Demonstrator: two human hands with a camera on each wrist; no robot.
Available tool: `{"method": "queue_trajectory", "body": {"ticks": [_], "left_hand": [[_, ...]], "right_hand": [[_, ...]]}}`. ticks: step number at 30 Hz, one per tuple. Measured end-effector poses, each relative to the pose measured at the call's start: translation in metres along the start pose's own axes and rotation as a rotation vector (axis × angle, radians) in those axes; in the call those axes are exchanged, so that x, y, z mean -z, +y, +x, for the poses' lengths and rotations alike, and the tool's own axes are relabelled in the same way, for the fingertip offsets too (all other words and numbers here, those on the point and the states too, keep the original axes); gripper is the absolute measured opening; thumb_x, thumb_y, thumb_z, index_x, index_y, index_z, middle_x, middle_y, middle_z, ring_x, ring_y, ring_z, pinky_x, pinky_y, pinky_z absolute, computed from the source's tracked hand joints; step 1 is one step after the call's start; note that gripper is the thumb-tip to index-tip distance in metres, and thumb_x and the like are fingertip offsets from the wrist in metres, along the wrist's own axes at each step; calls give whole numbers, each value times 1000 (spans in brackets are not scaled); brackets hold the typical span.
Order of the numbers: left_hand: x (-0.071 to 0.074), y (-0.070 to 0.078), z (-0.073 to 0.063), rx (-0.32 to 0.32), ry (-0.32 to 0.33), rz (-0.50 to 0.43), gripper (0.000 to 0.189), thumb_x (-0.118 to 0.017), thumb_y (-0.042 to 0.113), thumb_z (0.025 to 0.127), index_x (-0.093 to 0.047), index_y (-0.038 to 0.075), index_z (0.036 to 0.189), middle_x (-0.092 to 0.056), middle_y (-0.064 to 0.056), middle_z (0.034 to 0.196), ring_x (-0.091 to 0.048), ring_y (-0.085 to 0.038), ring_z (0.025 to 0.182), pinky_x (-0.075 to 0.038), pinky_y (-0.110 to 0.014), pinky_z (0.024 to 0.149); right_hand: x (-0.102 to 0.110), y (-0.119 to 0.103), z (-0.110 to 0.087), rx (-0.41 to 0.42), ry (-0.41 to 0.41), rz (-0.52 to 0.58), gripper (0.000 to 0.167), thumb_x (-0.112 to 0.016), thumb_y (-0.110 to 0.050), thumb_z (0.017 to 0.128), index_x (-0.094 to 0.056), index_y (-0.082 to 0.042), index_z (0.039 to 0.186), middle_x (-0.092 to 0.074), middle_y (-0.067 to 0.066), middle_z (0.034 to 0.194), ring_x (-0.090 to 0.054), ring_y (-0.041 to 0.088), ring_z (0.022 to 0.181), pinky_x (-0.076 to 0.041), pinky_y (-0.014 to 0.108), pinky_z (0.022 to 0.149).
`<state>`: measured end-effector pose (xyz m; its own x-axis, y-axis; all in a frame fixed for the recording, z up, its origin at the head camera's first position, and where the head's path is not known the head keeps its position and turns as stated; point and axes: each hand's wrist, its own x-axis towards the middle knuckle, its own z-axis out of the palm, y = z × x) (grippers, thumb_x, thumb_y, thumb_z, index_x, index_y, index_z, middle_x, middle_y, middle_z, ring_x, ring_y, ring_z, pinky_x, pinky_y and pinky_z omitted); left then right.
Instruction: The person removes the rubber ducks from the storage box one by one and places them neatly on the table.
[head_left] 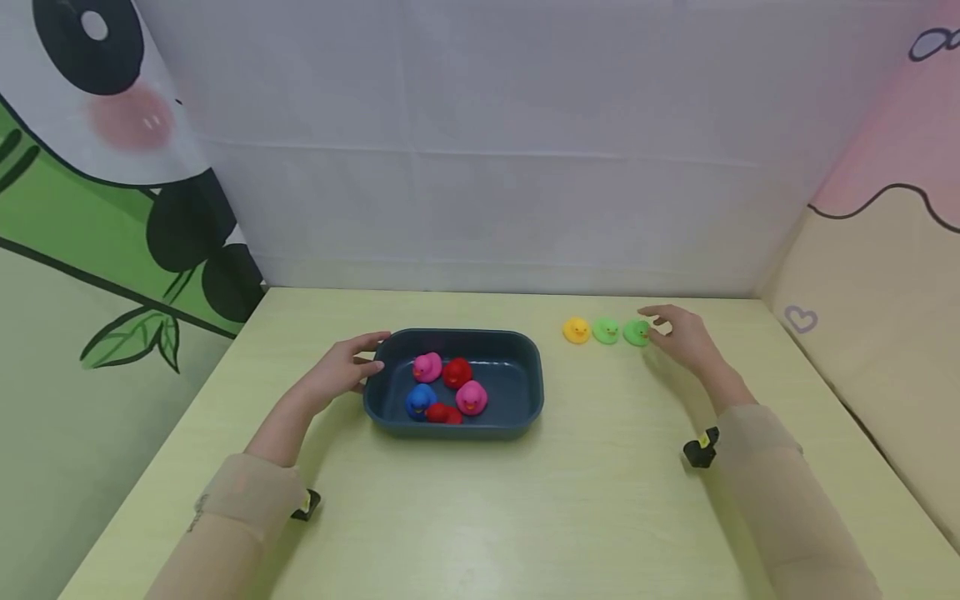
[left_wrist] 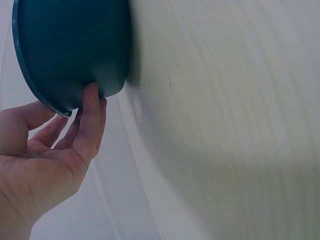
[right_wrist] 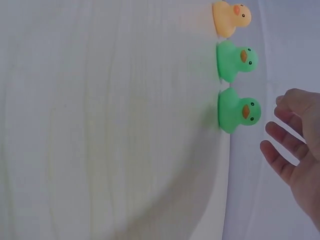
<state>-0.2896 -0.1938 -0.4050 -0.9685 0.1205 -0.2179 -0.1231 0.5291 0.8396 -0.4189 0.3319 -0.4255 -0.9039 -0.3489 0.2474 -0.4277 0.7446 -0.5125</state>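
Observation:
My left hand (head_left: 341,371) grips the left end of a dark blue tray (head_left: 528,375), thumb over the rim and fingers against the outer wall. In the left wrist view those fingers (left_wrist: 90,120) press on the tray's side (left_wrist: 75,45). Inside the tray lie two pink rubber ducks (head_left: 472,398), two red ones (head_left: 457,373) and a blue one (head_left: 420,402). My right hand (head_left: 684,340) hovers beside the rightmost green rubber duck (head_left: 635,332), loosely curled and holding nothing. The right wrist view shows a small gap between its fingertips and that duck (right_wrist: 237,111).
Left of that duck stand a second green duck (head_left: 606,331) and a yellow duck (head_left: 577,330), in a row near the back of the pale table (head_left: 480,508). A white cloth wall (head_left: 480,208) rises behind; printed panels (head_left: 862,333) flank both sides.

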Motion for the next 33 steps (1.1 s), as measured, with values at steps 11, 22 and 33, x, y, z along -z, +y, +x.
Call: {"method": "queue_trajectory", "body": {"ticks": [11,22,33], "left_hand": [[1,1,-2,-4,5,5,55,-51,7,96,-30,11,148,-31,-26,145,-42,-45,127,-57,-39,76],[2,-2,-1,-37,-16,6,56,-50,11,97,-28,12,148,-31,-25,145,-43,-44,126,-57,-38,76],[10,-22,10,-148,-28,10,60,-56,29,95,-28,29,148,-32,-13,150,-37,-38,133,-51,-46,89]], "right_hand": [[7,-23,-4,51,59,9,35,-61,-4,89,-59,-5,124,-58,20,123,-58,37,104,-52,50,79],[8,-64,-12,135,73,2,35,-61,-6,89,-59,-6,124,-59,17,123,-58,34,104,-51,50,81],[-1,-114,-21,222,73,45,34,-63,-6,88,-61,-10,122,-61,9,121,-57,27,105,-51,47,82]]}}
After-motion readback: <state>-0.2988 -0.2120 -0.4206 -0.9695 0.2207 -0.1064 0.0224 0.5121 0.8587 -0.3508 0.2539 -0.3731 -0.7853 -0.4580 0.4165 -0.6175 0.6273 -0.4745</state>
